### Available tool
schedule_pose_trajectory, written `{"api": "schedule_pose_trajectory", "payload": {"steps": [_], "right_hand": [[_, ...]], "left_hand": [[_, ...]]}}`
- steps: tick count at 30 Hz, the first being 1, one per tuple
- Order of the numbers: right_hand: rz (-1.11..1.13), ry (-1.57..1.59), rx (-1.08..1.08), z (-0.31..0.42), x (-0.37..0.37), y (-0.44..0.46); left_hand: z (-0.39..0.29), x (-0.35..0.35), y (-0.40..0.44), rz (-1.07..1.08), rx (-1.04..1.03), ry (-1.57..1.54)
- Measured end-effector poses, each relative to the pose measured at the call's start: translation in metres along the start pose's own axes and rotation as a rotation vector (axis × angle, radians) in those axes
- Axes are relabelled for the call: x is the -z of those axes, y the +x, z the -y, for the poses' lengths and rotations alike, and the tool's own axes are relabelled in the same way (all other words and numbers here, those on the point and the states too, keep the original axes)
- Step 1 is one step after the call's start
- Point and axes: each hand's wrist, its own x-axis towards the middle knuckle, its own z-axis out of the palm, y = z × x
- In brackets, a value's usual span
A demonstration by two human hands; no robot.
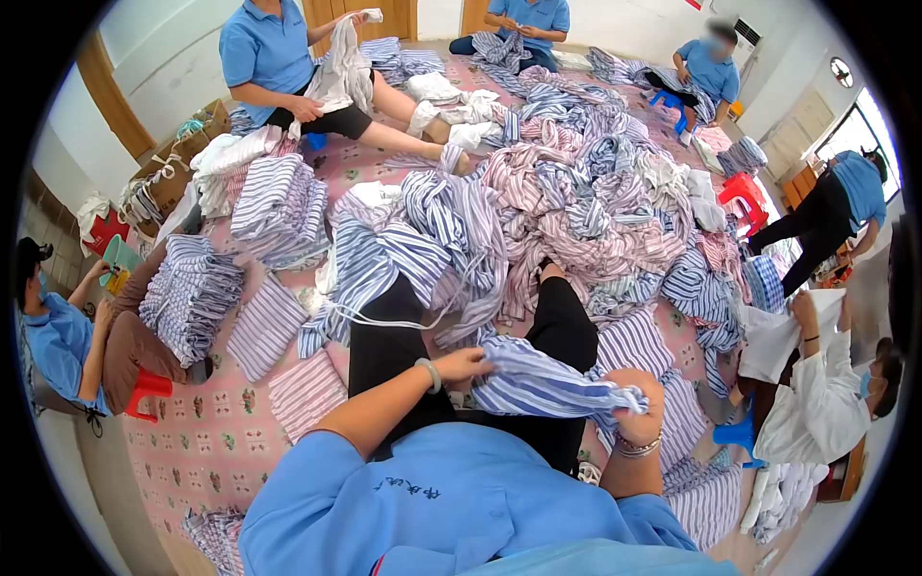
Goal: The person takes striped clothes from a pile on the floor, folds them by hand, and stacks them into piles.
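My left hand (465,369) is closed on one end of a blue-and-white striped garment (538,377), just above my lap. The bunched other end is gripped in my right hand (638,399), with the cloth stretched between the two. Loose striped garments (384,252) lie over my left leg, with white ties hanging down. Beyond my feet spreads a large tangled heap of striped clothes (595,206) in blue, red and grey.
Folded stacks (279,206) and another folded pile (192,298) stand at the left on the pink patterned floor cloth (206,432). Several people in blue or white sit or stand around. Folded striped cloth (706,499) lies by my right elbow.
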Motion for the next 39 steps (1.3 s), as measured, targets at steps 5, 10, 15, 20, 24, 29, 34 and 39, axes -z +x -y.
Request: {"api": "schedule_pose_trajectory", "payload": {"steps": [5,10,15,20,24,29,34,39], "right_hand": [[-0.217,-0.058,0.101,0.006,0.024,-0.015],[-0.854,0.013,0.266,-0.008,0.057,-0.041],[-0.735,0.126,0.32,0.012,0.066,-0.039],[-0.672,-0.127,0.346,0.01,0.083,-0.054],[-1.022,-0.226,0.414,0.017,0.106,-0.073],[-0.883,-0.097,0.465,0.028,0.106,-0.082],[-0.956,-0.217,0.451,0.02,0.107,-0.084],[-1.153,-0.418,0.377,0.023,0.097,-0.079]], "left_hand": [[-0.044,0.029,0.005,-0.156,-0.189,-0.19],[-0.102,0.053,-0.057,-0.306,-0.489,-0.397],[-0.088,0.047,-0.073,-0.358,-0.6,0.616],[-0.085,0.037,-0.062,-0.453,-0.572,0.884],[-0.113,0.038,-0.049,-0.958,-0.769,0.905],[-0.097,0.028,-0.001,-0.777,-0.623,0.016],[-0.086,-0.042,0.037,-0.385,0.089,-0.67],[-0.074,-0.082,0.029,0.016,0.166,0.172]]}}
